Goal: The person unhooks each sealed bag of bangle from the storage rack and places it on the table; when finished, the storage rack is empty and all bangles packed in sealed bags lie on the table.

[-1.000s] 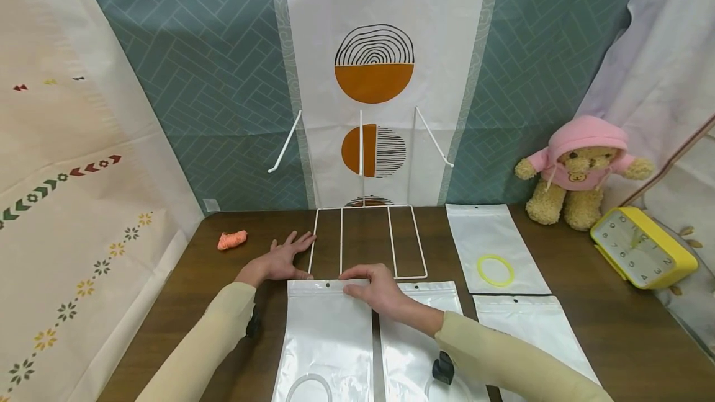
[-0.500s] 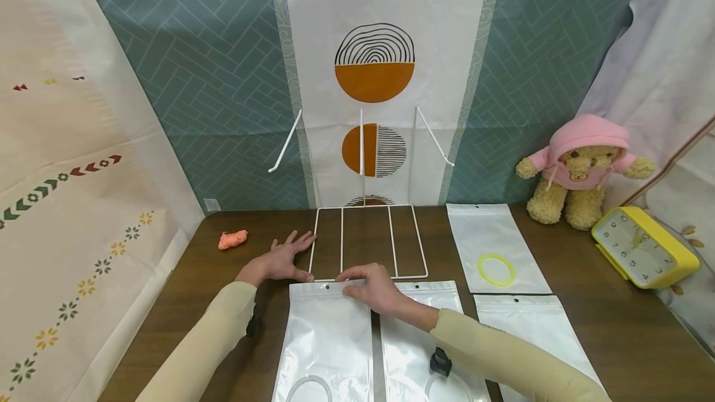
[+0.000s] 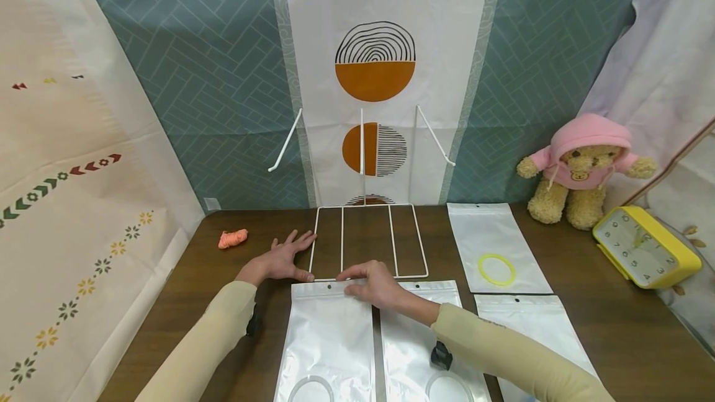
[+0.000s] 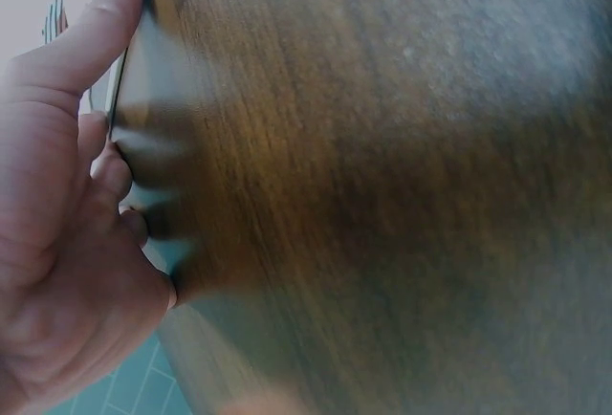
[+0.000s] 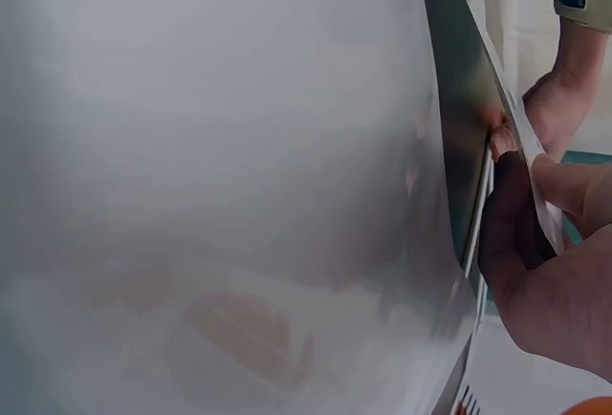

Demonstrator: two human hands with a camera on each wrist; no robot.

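Observation:
My right hand [image 3: 378, 287] pinches the top edge of a white zip bag [image 3: 329, 334] between thumb and fingers, and the right wrist view shows that edge between them. A pale ring [image 3: 311, 379] shows at this bag's lower part. Spread out on the tabletop, my left hand [image 3: 279, 260] touches the left side of a white wire rack [image 3: 393, 241]. The rack's base lies flat, and its prongs rise at the back. Another white zip bag [image 3: 424, 340] lies partly beneath the right forearm, with a pale ring [image 3: 447, 389] at its lower part.
To the right lie a white bag [image 3: 480, 228] with a yellow ring [image 3: 496, 269] and one more white bag [image 3: 536, 327]. A teddy bear [image 3: 586, 172] and a yellow clock [image 3: 648, 247] stand beyond. An orange yarn bundle [image 3: 232, 239] lies at the left.
Both hands stay almost in place. The top edge of the white zip bag under my right hand has shifted very slightly to the right.

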